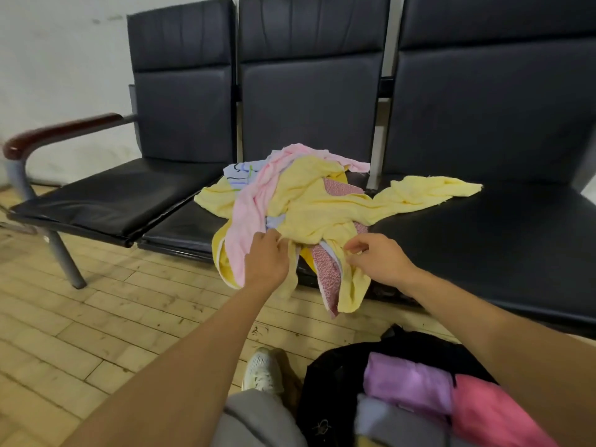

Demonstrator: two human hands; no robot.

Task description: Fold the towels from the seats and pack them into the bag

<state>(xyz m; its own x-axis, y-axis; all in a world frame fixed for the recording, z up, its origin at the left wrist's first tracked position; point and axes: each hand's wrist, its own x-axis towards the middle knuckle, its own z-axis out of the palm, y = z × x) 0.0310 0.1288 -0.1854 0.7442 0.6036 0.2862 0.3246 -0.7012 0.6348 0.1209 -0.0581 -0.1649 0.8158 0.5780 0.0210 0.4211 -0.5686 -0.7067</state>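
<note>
Bag [332,375], black, open on the floor [96,317]: one purple towel [409,382] and one pink towel [490,411] folded inside. Three seats [106,201]; tangled pile [248,208] on the middle one, draping its front edge. Left hand [267,258] and right hand [379,259] each pinch the yellow towel [309,201].

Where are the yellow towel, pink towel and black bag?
yellow towel [309,204]: head view, its bunched middle on the seat.
pink towel [248,221]: head view, the strip left of the yellow one.
black bag [322,385]: head view, its left wall.
</note>
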